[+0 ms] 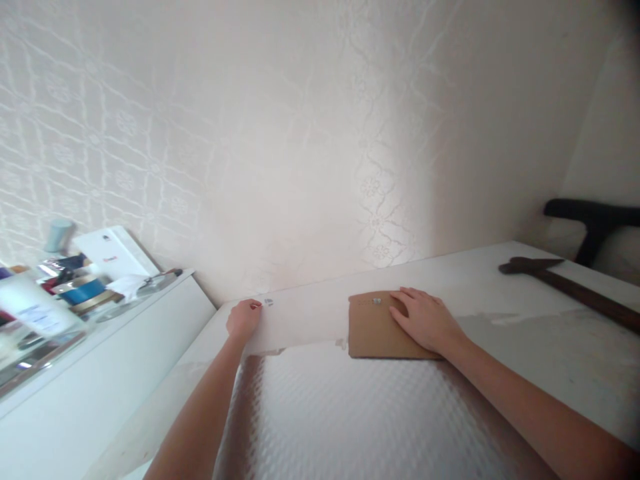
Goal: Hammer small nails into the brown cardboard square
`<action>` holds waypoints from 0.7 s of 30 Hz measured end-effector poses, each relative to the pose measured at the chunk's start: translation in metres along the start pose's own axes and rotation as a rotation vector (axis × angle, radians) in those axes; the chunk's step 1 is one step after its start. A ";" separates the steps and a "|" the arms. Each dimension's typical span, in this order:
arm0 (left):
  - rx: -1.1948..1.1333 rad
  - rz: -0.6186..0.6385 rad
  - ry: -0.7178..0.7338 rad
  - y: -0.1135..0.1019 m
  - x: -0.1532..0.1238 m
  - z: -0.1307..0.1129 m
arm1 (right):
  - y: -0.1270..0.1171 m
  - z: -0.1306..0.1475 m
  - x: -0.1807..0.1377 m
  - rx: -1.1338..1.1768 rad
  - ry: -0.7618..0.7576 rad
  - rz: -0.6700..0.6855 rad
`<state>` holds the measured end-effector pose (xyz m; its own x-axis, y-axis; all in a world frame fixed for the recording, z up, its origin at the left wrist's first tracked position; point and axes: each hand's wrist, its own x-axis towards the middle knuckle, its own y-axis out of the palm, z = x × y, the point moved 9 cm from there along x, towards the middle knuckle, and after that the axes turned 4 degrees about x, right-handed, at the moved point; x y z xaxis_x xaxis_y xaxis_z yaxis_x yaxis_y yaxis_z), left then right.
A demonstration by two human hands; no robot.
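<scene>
My right hand (425, 320) lies spread on a brown cardboard piece (373, 330), pressing its right side. Small shiny metal bits (377, 301) sit near the cardboard's top edge, just left of those fingers, beside a row of tiny marks. Over at the table's back left, my left hand (243, 320) is closed in a pinch; what is between the fingertips is too small to make out. A few small grey pieces (269, 302) lie right beside that pinch. A hammer (550, 277) with a dark handle rests on the right, apart from both hands.
Silvery quilted sheeting (345, 413) covers the near middle of the white table (480, 283). At left a white cabinet (115, 360) carries a white box (117, 253), a blue tape roll (83, 291) and other clutter. A black chair part (593, 217) stands behind the right corner. Patterned wall rises behind.
</scene>
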<state>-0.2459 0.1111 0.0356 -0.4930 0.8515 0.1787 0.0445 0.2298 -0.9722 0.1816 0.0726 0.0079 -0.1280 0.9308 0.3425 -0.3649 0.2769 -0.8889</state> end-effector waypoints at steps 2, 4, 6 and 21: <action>-0.009 0.016 0.003 0.003 0.001 -0.001 | 0.000 0.000 0.000 0.002 -0.001 -0.007; -0.008 0.027 0.003 0.004 0.001 -0.003 | 0.000 -0.001 0.000 0.003 -0.003 -0.013; -0.001 0.023 -0.001 0.002 0.001 -0.008 | 0.001 -0.001 0.000 0.003 -0.007 -0.014; -0.300 0.051 0.623 -0.001 -0.088 -0.201 | 0.000 0.000 0.000 -0.007 0.003 0.001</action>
<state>-0.0282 0.1305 0.0512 0.1033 0.9560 0.2744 0.3373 0.2259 -0.9139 0.1813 0.0726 0.0080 -0.1254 0.9317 0.3408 -0.3579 0.2779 -0.8914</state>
